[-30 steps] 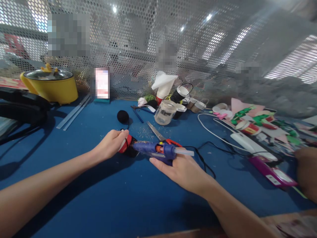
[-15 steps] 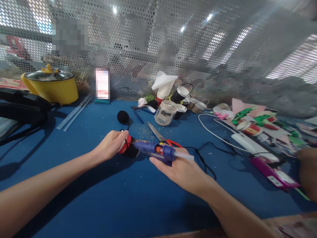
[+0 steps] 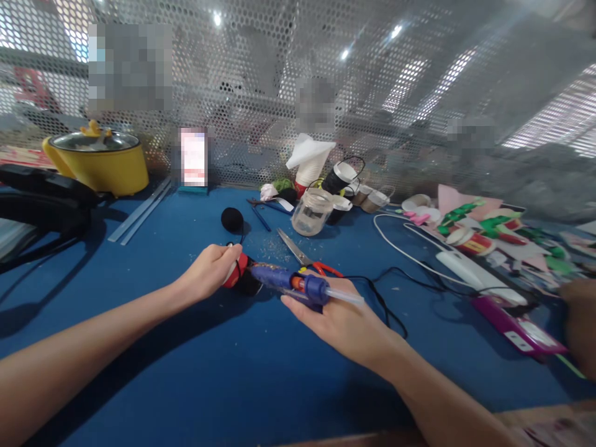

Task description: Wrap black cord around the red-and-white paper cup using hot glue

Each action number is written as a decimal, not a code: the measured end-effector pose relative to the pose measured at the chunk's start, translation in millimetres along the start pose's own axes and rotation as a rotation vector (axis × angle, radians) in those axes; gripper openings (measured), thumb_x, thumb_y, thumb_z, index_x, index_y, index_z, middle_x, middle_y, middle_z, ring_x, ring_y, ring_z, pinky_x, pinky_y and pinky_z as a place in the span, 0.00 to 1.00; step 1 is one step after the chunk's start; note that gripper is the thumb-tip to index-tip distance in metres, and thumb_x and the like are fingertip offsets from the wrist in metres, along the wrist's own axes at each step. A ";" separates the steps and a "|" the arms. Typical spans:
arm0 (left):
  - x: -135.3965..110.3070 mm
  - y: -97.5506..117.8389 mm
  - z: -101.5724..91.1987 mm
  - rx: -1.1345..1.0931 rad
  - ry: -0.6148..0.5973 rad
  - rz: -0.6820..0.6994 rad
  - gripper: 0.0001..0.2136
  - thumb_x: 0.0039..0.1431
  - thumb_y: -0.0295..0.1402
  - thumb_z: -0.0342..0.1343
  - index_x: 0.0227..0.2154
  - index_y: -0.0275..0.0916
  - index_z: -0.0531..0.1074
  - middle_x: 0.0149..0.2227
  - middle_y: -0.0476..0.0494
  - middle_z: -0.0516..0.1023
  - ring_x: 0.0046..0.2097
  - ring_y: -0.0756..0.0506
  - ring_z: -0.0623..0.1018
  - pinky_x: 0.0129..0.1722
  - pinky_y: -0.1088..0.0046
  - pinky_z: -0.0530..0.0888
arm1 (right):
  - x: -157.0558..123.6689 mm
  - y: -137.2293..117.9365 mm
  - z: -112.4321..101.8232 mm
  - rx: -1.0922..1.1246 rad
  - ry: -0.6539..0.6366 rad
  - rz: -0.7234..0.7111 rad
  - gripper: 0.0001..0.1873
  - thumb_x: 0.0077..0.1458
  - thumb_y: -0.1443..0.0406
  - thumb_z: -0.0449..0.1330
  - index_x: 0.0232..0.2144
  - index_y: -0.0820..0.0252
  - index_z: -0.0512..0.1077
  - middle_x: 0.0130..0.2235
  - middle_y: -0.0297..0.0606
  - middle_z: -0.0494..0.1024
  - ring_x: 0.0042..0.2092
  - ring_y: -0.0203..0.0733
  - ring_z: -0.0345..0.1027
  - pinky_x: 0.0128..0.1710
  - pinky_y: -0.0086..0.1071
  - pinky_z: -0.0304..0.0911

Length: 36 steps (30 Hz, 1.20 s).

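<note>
My left hand (image 3: 209,270) is closed around a small red, white and black object (image 3: 236,274) resting on the blue table (image 3: 195,372). My right hand (image 3: 339,320) grips a blue glue gun (image 3: 291,282) lying sideways, its nozzle pointing left against the red object. A clear glue stick (image 3: 344,297) juts out of the gun's back end over my fingers. The gun's black cord (image 3: 382,298) trails off to the right.
Red-handled scissors (image 3: 302,254), a black pom-pom (image 3: 231,218), a glass jar (image 3: 311,212) and paper cups (image 3: 342,177) lie beyond my hands. A yellow pot (image 3: 97,160) stands far left before a perforated screen. Craft scraps, a white cable and a purple item (image 3: 516,326) crowd the right, where another person's hand (image 3: 580,323) shows.
The glue gun and my right hand have shifted very slightly; otherwise both hands hold their places.
</note>
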<state>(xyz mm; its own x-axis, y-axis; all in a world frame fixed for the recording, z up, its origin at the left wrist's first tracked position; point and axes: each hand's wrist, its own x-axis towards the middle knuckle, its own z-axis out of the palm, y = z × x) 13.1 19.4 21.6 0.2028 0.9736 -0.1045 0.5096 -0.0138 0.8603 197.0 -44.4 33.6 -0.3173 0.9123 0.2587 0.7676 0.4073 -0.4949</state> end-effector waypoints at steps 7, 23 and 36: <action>-0.2 -1.0 0.5 0.022 0.010 0.017 0.18 0.49 0.43 0.38 0.12 0.37 0.53 0.13 0.55 0.50 0.18 0.54 0.52 0.18 0.77 0.51 | -0.9 -0.5 -0.4 -0.025 0.012 -0.017 0.08 0.47 0.62 0.52 0.20 0.59 0.63 0.19 0.30 0.67 0.20 0.31 0.60 0.20 0.24 0.54; -1.7 -5.5 -0.3 0.105 -0.027 0.135 0.20 0.52 0.43 0.36 0.12 0.36 0.55 0.13 0.54 0.54 0.18 0.54 0.55 0.19 0.77 0.53 | -1.7 0.6 -3.1 -0.021 -0.033 -0.014 0.08 0.48 0.62 0.52 0.23 0.59 0.66 0.22 0.32 0.70 0.23 0.33 0.64 0.23 0.25 0.59; -3.4 -8.5 -0.8 0.114 -0.046 0.199 0.20 0.53 0.43 0.36 0.12 0.36 0.53 0.14 0.54 0.53 0.19 0.55 0.54 0.19 0.78 0.53 | -0.2 1.8 -9.1 -0.011 -0.040 0.006 0.10 0.49 0.61 0.50 0.28 0.60 0.67 0.28 0.33 0.73 0.29 0.36 0.66 0.28 0.26 0.60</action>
<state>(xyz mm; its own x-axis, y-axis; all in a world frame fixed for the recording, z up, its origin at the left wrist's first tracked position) 7.4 16.4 15.1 0.3454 0.9377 0.0372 0.5465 -0.2332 0.8043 203.5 -44.3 40.2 -0.3345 0.9158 0.2222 0.7757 0.4014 -0.4870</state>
